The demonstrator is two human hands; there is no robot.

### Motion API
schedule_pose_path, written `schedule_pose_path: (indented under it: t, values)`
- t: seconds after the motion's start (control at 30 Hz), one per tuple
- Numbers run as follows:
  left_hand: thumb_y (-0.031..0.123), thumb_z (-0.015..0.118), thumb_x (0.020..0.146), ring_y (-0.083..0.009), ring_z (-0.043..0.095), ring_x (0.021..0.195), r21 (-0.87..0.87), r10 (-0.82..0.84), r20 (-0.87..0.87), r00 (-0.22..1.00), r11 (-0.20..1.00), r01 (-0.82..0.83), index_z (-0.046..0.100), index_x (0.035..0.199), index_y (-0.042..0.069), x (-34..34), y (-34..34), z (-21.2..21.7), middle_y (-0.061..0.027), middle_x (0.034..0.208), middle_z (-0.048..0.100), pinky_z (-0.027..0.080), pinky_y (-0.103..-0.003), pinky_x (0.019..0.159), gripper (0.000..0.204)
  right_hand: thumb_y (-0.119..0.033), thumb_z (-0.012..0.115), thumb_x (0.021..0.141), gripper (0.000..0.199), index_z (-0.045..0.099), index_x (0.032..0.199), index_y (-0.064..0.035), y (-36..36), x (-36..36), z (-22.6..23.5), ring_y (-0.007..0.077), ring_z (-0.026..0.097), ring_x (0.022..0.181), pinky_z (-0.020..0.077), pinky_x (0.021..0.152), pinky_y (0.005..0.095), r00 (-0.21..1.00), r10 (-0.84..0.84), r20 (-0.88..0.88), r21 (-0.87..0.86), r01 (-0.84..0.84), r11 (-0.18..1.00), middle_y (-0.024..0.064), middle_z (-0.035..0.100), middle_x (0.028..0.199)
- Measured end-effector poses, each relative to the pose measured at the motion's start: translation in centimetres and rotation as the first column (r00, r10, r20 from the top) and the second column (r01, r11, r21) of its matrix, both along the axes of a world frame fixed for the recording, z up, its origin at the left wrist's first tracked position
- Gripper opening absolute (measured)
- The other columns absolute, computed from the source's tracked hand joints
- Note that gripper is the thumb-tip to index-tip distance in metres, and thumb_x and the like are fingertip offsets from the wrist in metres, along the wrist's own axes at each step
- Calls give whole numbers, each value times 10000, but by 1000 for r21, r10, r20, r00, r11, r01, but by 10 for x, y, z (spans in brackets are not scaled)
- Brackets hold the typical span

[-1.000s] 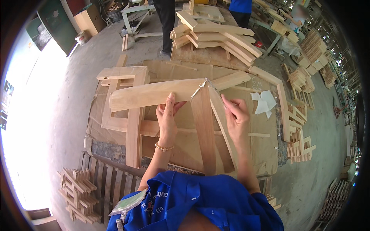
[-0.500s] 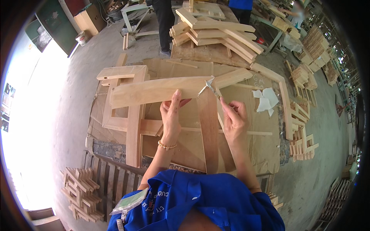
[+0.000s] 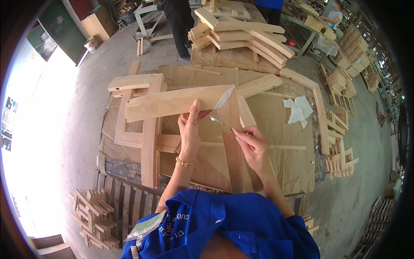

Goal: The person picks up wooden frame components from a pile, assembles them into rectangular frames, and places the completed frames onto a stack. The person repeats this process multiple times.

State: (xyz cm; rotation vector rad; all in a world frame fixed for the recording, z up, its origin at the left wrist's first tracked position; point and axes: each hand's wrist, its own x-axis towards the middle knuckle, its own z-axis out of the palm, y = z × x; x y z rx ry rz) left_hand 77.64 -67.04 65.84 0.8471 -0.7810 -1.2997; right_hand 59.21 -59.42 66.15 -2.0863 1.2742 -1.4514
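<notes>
– What surrounds the work?
– A wooden frame point(image 3: 150, 151) is partly hidden behind the pale board point(image 3: 168, 102); torn paper point(image 3: 297, 112) is scattered at right, and a wood stack point(image 3: 243, 36) is seen beyond.
– And beneath?
– Cardboard point(image 3: 289, 168) is laid, with grey floor point(image 3: 84, 146) visible around.
– The board?
– It is held over the cardboard, clamped between thumb and fingers of the left hand point(image 3: 189, 128); its slanted right end is smeared white. A white-tipped stick point(image 3: 222, 124) is pinched by the right hand point(image 3: 254, 146).
</notes>
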Motion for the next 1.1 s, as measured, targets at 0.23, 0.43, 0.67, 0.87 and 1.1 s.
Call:
schedule_pose_path:
  t: [0.23, 0.43, 0.67, 0.87, 1.1]
  values:
    - [287, 566, 920, -211, 644, 911, -37, -98, -81, 992, 995, 96, 561, 956, 1, -8, 4, 26, -118, 951, 635, 498, -361, 909, 289, -256, 805, 702, 735, 481, 1302, 18, 26, -16, -49, 84, 577, 793, 463, 675, 220, 740, -206, 640, 612, -329, 719, 45, 562, 1160]
    - [498, 499, 913, -231, 613, 1047, -78, -410, -469, 782, 901, 426, 488, 1214, -2, 16, -5, 103, -109, 1073, 646, 399, -464, 1011, 584, -103, 809, 633, 524, 626, 1105, 32, 30, -31, 51, 130, 620, 807, 490, 714, 255, 835, -105, 540, 519, -232, 823, 54, 663, 938]
    - [308, 728, 776, -210, 583, 911, -72, -299, -888, 350, 842, 534, 574, 1007, 38, 23, -16, 125, -145, 955, 587, 508, -412, 860, 388, -280, 840, 534, 728, 610, 1214, -159, 23, -61, 110, 168, 607, 730, 523, 645, 321, 757, -238, -608, -275, 81, 958, 38, 631, 990]
    - [146, 643, 790, -174, 558, 849, -299, -444, -812, 378, 873, 384, 475, 1060, 24, 33, -34, 76, -117, 986, 541, 541, -339, 755, 340, -219, 691, 804, 606, 465, 1361, -153, 27, -48, 124, 141, 495, 792, 436, 685, 273, 948, 276, -160, 310, -217, 926, 39, 494, 961]
    - [132, 627, 766, -176, 513, 907, -385, -458, -800, 388, 887, 255, 428, 1129, 25, 39, -29, 55, -97, 1053, 480, 516, -336, 794, 428, -28, 569, 891, 349, 592, 1233, -94, 33, -10, 107, 120, 433, 767, 395, 671, 234, 955, 293, 55, 411, -289, 865, 30, 452, 883]
